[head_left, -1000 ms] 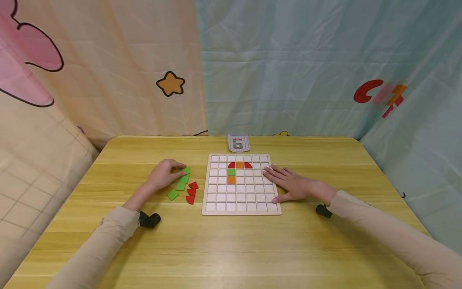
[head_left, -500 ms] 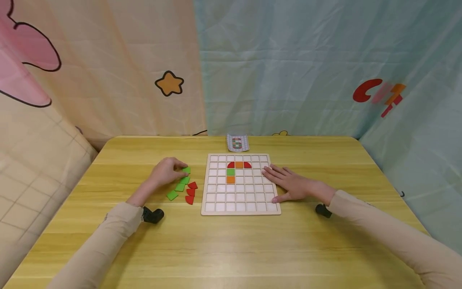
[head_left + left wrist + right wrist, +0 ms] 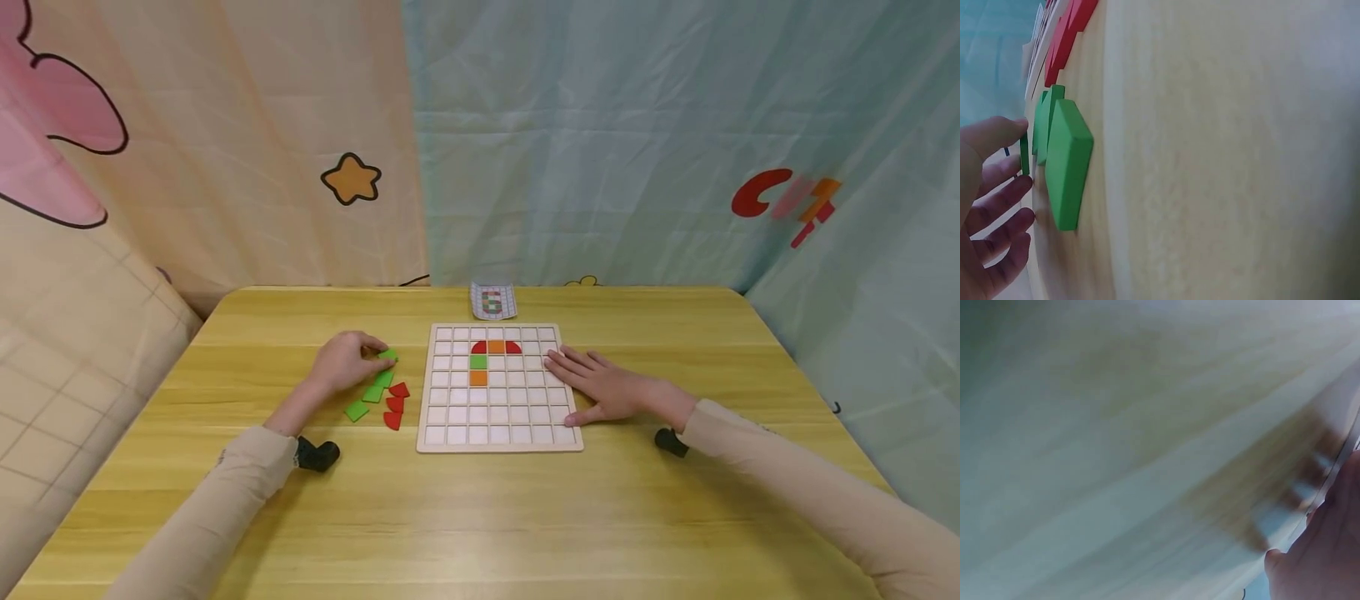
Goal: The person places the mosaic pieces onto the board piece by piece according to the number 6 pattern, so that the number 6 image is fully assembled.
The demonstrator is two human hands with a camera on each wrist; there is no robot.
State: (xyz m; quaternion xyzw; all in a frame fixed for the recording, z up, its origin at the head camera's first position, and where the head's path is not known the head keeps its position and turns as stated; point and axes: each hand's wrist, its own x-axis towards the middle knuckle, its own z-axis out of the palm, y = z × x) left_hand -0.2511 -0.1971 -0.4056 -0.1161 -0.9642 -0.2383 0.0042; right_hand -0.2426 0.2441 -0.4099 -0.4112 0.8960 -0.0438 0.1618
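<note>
My left hand (image 3: pixel 347 362) pinches a green square tile (image 3: pixel 1024 152) between thumb and fingertips, tilted up at the far end of the green pile. Several more green tiles (image 3: pixel 1071 165) lie just below it on the table, some overlapping. Beside them are three red quarter-round tiles (image 3: pixel 393 404). My right hand (image 3: pixel 609 389) lies with fingers spread over the right edge of a white gridded board (image 3: pixel 501 446). Set in the board are a green square (image 3: pixel 478 362), two orange squares, one of them low on the left (image 3: pixel 478 378), and two red quarter-rounds at the top.
Behind the board lies a small paper card (image 3: pixel 492 302) printed with a coloured figure on a grid. The wooden table (image 3: pixel 480 525) ends at a printed curtain (image 3: pixel 600 167). Dark wrist devices (image 3: pixel 318 455) sit by both cuffs.
The green tile in the left hand's fingers has gone from lying nearly flat to tilted. The left hand has hardly moved, and the right hand stays on the board's edge.
</note>
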